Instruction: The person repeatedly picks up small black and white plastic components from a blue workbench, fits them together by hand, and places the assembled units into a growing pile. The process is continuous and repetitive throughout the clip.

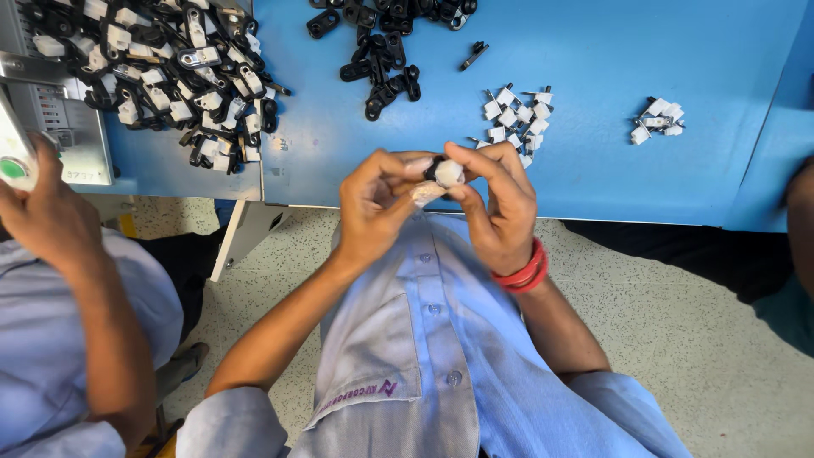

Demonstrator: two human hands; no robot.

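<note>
My left hand (377, 208) and my right hand (500, 208) meet just in front of the blue table's (661, 51) near edge, over my light blue shirt. Together they pinch a small part (444, 172): a white plastic piece seated in a black clip. Fingertips of both hands press on it and hide its underside. A red bangle circles my right wrist. Just beyond my hands lies a pile of white plastic pieces with metal pins (515, 119). Loose black clips (383, 64) lie farther back at the table's centre.
A big heap of assembled black-and-white clips (174, 72) covers the table's left part. A few white pieces (657, 120) lie at right. A co-worker's hand (47, 212) at far left holds a white device with a green button (13, 161) near a grey machine (51, 110). Speckled floor lies below.
</note>
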